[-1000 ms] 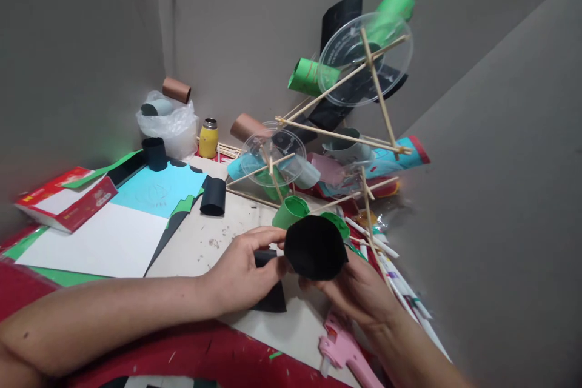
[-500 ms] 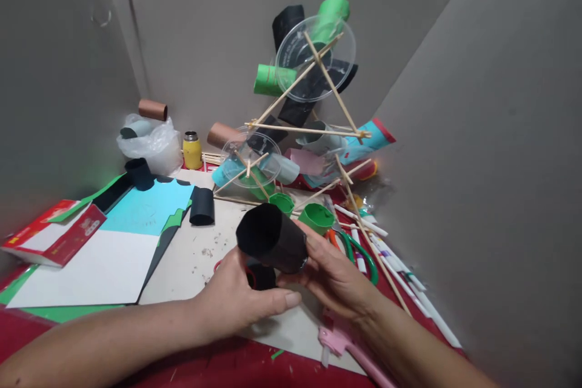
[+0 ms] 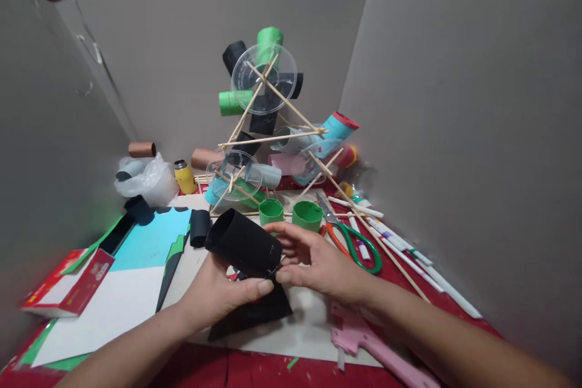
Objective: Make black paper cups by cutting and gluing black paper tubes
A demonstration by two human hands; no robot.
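Note:
A black paper tube (image 3: 245,245) is tilted in front of me, its open end up and to the left. My left hand (image 3: 227,288) is closed around its underside, thumb along the lower edge. The thumb and fingers of my right hand (image 3: 309,257) pinch its lower right end, where a few whitish specks show. Beneath the hands lies a piece of black paper (image 3: 261,312). A bit of red shows between the left hand and the tube; what it belongs to is hidden. Two short green paper cups (image 3: 307,216) stand just beyond the tube.
Behind stands a stick frame with clear plastic lids (image 3: 291,73) and coloured tubes. Scissors (image 3: 370,248) and a pink glue gun (image 3: 364,336) lie right, beside white markers (image 3: 422,279). At left are paper sheets (image 3: 109,309), a red box (image 3: 68,285), a plastic bag (image 3: 154,182) and a yellow bottle (image 3: 184,177).
The view has swung to the right. The tube has turned so that more of its side shows, and my right fingers have shifted to its lower end. More of the black paper beneath is visible.

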